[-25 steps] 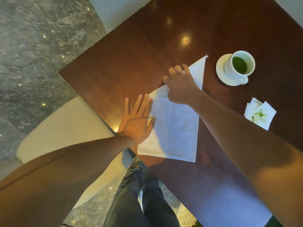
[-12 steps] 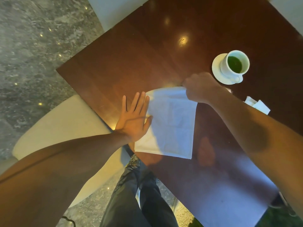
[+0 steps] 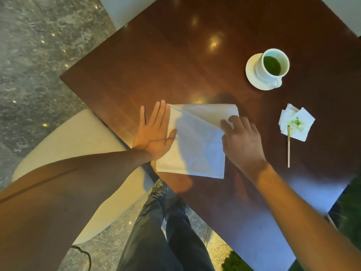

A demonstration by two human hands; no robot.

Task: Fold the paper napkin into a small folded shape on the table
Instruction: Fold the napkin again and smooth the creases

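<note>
Head view: the white paper napkin [image 3: 195, 145] is seen lying on the dark wooden bench [image 3: 156, 61] near its front edge, its far part already turned over into a slanted flap. Its left edge is pinned by the left hand [image 3: 154, 133], laid flat with fingers straight, while the flap's tip is pressed or lightly pinched under the curled fingers of the right hand [image 3: 241, 141]; which of the two cannot be told. A fold is judged to be under way, and flattening of the crease is called for next.
</note>
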